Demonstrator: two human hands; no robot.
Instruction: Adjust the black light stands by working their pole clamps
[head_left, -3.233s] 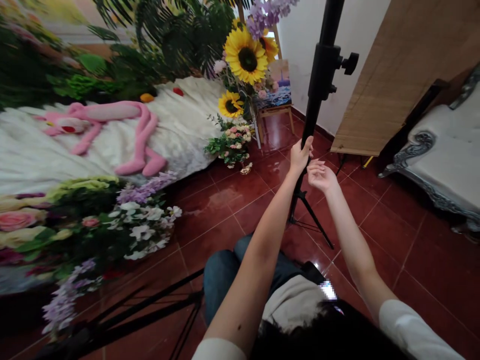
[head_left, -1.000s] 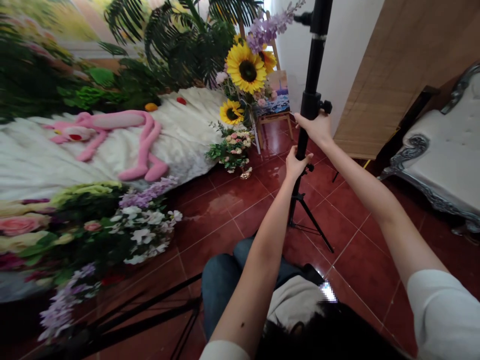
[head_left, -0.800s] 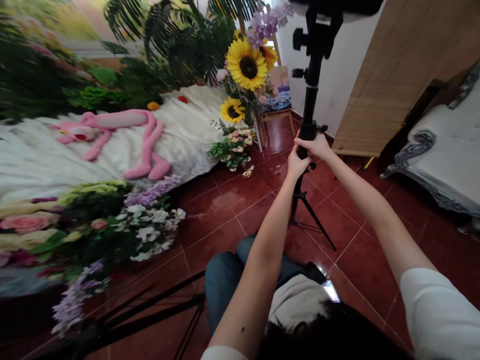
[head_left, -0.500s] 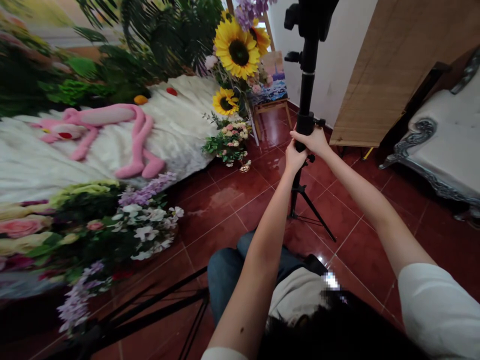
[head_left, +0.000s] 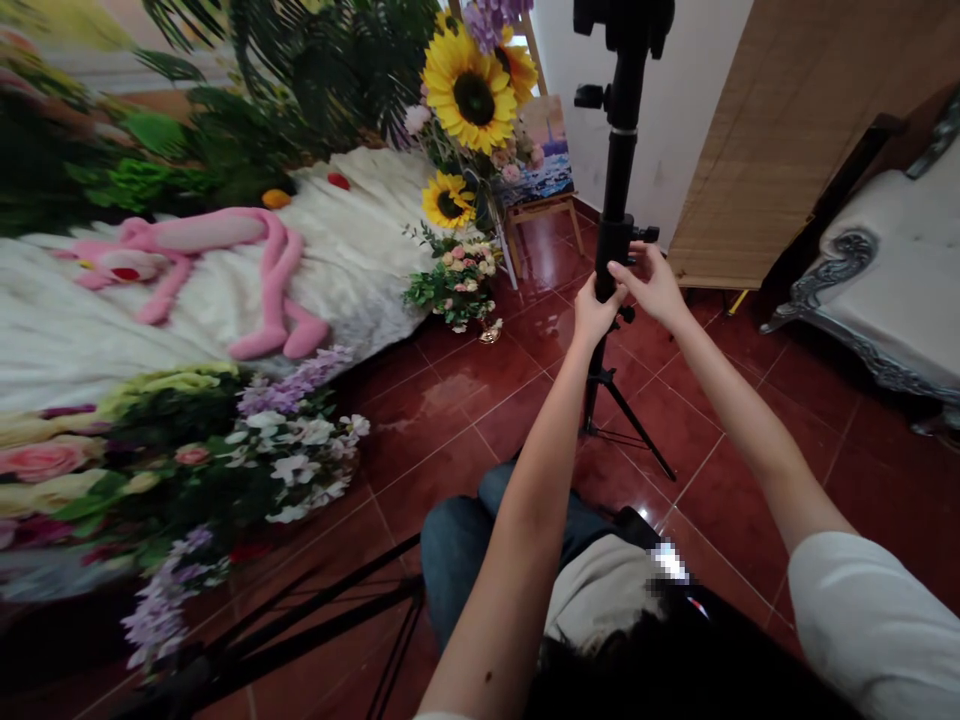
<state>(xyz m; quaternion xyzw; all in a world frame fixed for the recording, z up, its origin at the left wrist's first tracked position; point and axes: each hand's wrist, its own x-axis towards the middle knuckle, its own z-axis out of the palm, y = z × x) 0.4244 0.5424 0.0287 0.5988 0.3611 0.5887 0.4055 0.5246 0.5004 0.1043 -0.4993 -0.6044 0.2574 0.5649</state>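
On the glossy red tile floor (head_left: 465, 420) of a staged photo corner, a black telescoping light stand (head_left: 616, 170) rises in front of the seated person, its spread tripod legs (head_left: 634, 425) keeping the pole upright. The left hand (head_left: 598, 312) is clamped around the pole just below a collar, bracing it. The right hand (head_left: 658, 292) is open and not closed on anything, its fingers (head_left: 628, 275) spread just beside the pole, near a locking knob (head_left: 646, 234). Beyond, sunflowers (head_left: 472, 98) and a small painting (head_left: 540, 160) on a wooden easel stand by the wall, while a pink plush panther (head_left: 187, 255) lies across white fur, apparently arranged for photographs.
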